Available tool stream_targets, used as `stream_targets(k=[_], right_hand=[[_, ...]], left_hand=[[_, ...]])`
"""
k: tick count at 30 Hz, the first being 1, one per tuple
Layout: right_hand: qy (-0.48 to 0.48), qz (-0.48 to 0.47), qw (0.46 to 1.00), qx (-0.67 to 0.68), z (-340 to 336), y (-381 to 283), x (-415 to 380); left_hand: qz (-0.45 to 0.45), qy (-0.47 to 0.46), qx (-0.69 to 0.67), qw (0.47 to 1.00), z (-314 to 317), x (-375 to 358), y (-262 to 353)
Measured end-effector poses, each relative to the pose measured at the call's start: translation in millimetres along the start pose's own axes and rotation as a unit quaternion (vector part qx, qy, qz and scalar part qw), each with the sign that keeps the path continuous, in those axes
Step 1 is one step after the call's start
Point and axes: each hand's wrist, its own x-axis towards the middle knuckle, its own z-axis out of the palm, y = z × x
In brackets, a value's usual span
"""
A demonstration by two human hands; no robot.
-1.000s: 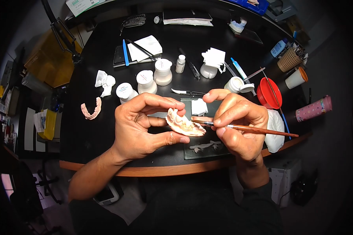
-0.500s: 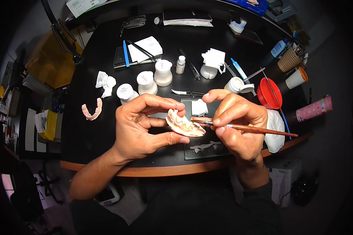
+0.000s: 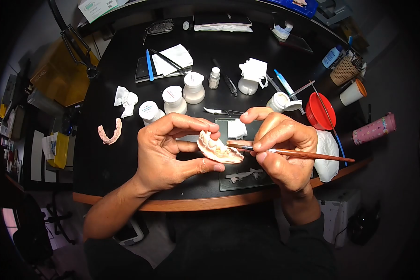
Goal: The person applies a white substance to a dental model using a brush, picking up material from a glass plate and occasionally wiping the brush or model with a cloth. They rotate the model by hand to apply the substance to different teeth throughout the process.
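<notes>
Between the thumb and fingers of my left hand (image 3: pixel 165 151) is a pale pink dental model (image 3: pixel 218 150), its row of teeth turned up and toward the right. My right hand (image 3: pixel 284 147) pinches a thin paintbrush (image 3: pixel 308 155) with a reddish-brown wooden handle. The brush tip sits right at the teeth of the model. Under both hands lies a dark glass slab (image 3: pixel 228 179) with smears of white paste (image 3: pixel 242 175) and a folded white tissue (image 3: pixel 237 129) on it. Beyond the slab rests a small carving tool (image 3: pixel 221 111).
Three white-lidded jars (image 3: pixel 173 99) stand past my left hand, with a pink dental arch (image 3: pixel 110 131) and crumpled tissue (image 3: pixel 126 100) at left. To the right are an open jar (image 3: pixel 279 101), a red bowl (image 3: pixel 320 111), a white lump (image 3: pixel 327 156) and a pink bottle (image 3: pixel 374 128).
The brush tip has shifted very slightly along the teeth, and the dental model has tilted a little. Both hands keep nearly the same place and grip.
</notes>
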Motion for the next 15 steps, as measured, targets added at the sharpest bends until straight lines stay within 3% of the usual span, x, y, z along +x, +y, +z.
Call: stream_targets(k=[15], right_hand=[[0.001, -0.001, 1.0, 0.005, 0.0, 1.8, -0.6]], left_hand=[[-0.001, 0.001, 0.0, 1.0, -0.5, -0.1, 0.2]])
